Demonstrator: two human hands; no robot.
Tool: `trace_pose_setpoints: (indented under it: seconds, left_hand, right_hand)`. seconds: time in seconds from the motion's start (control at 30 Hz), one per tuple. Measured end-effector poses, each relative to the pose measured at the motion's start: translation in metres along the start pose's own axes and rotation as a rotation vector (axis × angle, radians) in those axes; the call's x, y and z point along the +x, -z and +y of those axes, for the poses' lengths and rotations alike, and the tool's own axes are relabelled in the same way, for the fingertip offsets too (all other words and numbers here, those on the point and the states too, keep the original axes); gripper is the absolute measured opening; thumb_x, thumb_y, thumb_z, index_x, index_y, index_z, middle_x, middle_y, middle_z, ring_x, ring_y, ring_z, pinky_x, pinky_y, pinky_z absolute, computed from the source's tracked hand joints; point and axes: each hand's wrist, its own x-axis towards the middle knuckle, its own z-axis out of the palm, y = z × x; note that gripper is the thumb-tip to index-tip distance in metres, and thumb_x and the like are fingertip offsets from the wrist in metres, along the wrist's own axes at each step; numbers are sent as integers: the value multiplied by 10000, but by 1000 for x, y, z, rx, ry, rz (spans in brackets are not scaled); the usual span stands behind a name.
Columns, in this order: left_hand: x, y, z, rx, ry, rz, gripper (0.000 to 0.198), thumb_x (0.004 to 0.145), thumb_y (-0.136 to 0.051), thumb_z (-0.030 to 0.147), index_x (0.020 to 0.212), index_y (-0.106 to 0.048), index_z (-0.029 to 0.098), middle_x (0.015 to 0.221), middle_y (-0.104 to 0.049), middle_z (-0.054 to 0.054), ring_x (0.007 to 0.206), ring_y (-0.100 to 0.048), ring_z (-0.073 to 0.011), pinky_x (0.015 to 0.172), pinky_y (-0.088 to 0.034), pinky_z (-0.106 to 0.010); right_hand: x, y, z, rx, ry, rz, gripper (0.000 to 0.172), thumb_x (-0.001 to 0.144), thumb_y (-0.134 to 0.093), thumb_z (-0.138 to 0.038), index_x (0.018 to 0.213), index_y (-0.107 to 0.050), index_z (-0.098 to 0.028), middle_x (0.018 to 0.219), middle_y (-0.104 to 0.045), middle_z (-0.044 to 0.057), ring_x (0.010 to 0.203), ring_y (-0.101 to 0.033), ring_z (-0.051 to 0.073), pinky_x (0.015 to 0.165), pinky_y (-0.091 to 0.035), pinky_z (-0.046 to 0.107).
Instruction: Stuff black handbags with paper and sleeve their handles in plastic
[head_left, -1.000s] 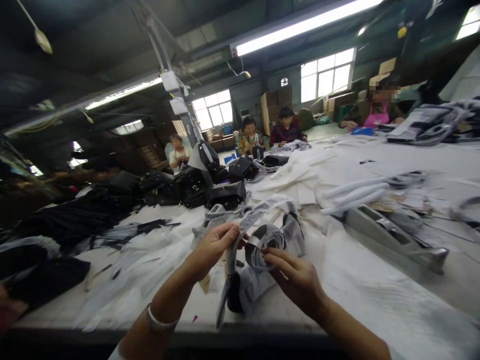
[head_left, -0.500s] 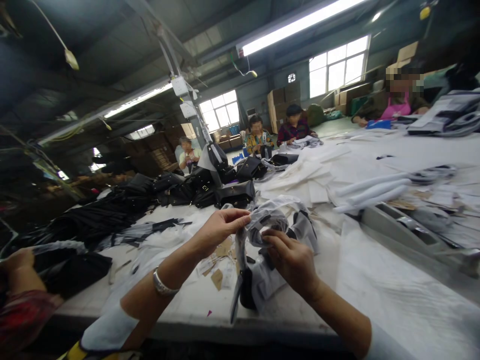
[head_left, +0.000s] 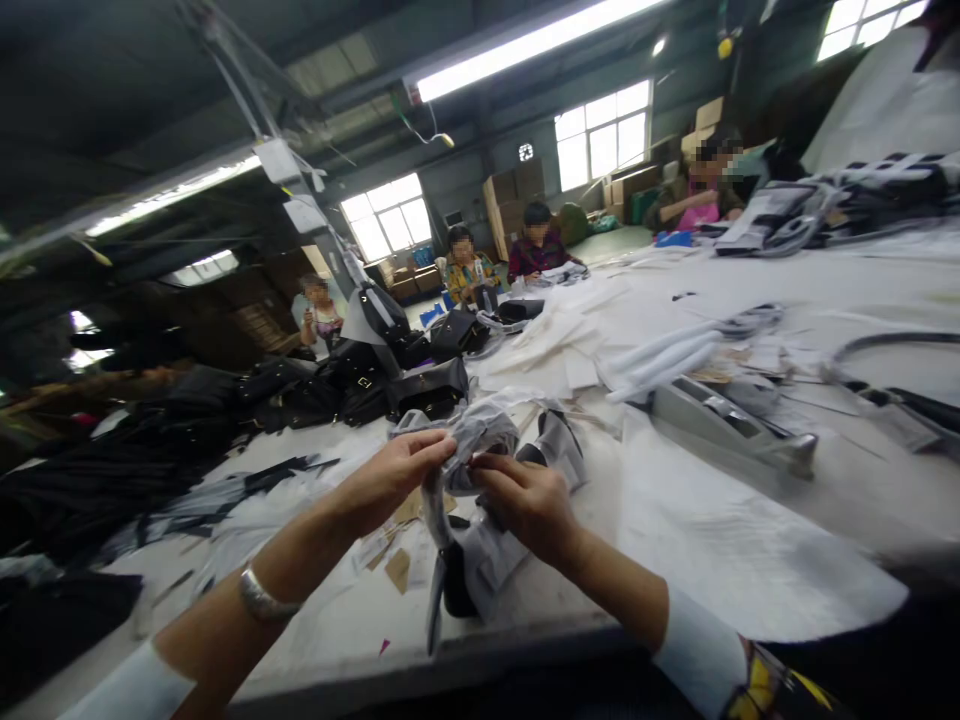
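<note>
In front of me on the table stands a black handbag (head_left: 459, 585), partly covered with whitish wrapping. Its strap (head_left: 481, 432), wound in thin translucent film, loops up above the bag. My left hand (head_left: 401, 470) pinches the left side of this wrapped strap between thumb and fingers. Close by, my right hand (head_left: 529, 500) is closed, its fingertips pressed on the inner part of the same wrapped loop. What lies exactly under the right fingertips is too small to make out. A grey and black wrapped part (head_left: 561, 445) sticks out behind the right hand.
Black bags (head_left: 364, 385) pile up at the back left. Tan paper tags (head_left: 397, 570) lie left of the handbag. On the right are a grey tape dispenser (head_left: 720, 430) and white sheets (head_left: 720, 540). Several co-workers, one in pink (head_left: 699, 210), sit across the table.
The view has swung right, so things appear farther left. The right fingertips have come nearer to the left ones at the wrapped strap. A co-worker's arm at the left edge is out of view.
</note>
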Motion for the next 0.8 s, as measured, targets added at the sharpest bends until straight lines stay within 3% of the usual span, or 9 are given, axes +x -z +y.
trace_pose_setpoints:
  seconds: [0.13, 0.2, 0.33, 0.4, 0.47, 0.6, 0.7, 0.8]
  left_hand:
    - [-3, -18, -6, -133, -10, 75, 404, 893, -677, 430, 1202, -677, 171, 1031, -724, -92, 868, -685, -219, 828, -521, -313]
    - [-3, -23, -6, -179, -26, 135, 424, 871, -709, 414, 1214, -669, 168, 1056, -724, -97, 876, -695, -221, 815, -538, -301]
    - [2, -19, -8, -287, -100, 339, 486, 791, -797, 376, 1209, -664, 166, 1051, -735, -88, 861, -711, -211, 763, -566, -256]
    - [4, -16, -12, -355, -153, 478, 503, 762, -823, 357, 1202, -661, 178, 1034, -742, -70, 850, -716, -203, 739, -578, -240]
    - [2, -19, -18, -409, -209, 609, 494, 750, -828, 369, 1176, -668, 176, 993, -750, -53, 824, -721, -192, 711, -586, -223]
    - [-8, -44, -28, -470, -214, 732, 556, 717, -846, 389, 1202, -647, 205, 991, -753, -38, 831, -730, -206, 715, -603, -246]
    - [-15, -66, -31, -488, -168, 774, 619, 682, -867, 400, 1224, -625, 226, 1052, -746, -51, 922, -726, -251, 763, -610, -295]
    - [-18, -75, -30, -476, -157, 817, 601, 694, -858, 414, 1211, -622, 219, 1082, -735, -63, 973, -715, -263, 776, -604, -291]
  right_hand:
    - [-20, 14, 11, 230, 19, -21, 400, 944, -545, -88, 1317, -579, -229, 1340, -634, 85, 1087, -678, 173, 892, -567, 262]
    - [-35, 26, 21, 320, -46, -5, 414, 947, -546, -92, 1333, -569, -241, 1317, -642, 89, 1086, -679, 170, 900, -574, 272]
    - [-63, 51, 61, 284, -396, 32, 238, 970, -551, -186, 1182, -652, -228, 1046, -728, 56, 750, -719, 125, 760, -597, 254]
    - [-70, 58, 91, 166, -581, -24, 195, 975, -545, -257, 1113, -672, -202, 978, -739, 56, 722, -721, 139, 745, -599, 271]
    - [-73, 59, 121, 63, -674, -106, 212, 966, -534, -269, 1092, -681, -182, 988, -748, 66, 779, -733, 167, 766, -601, 299]
    - [-63, 43, 174, -21, -679, -288, 189, 919, -565, -182, 1028, -720, -185, 1051, -750, 64, 920, -718, 195, 843, -583, 331]
    - [-46, 13, 202, -84, -666, -466, 148, 921, -601, -159, 1001, -727, -167, 1045, -742, 86, 968, -695, 201, 916, -549, 354]
    - [-28, -25, 221, -144, -630, -626, 176, 955, -614, -236, 1086, -682, -141, 1115, -696, 95, 1026, -663, 214, 946, -529, 427]
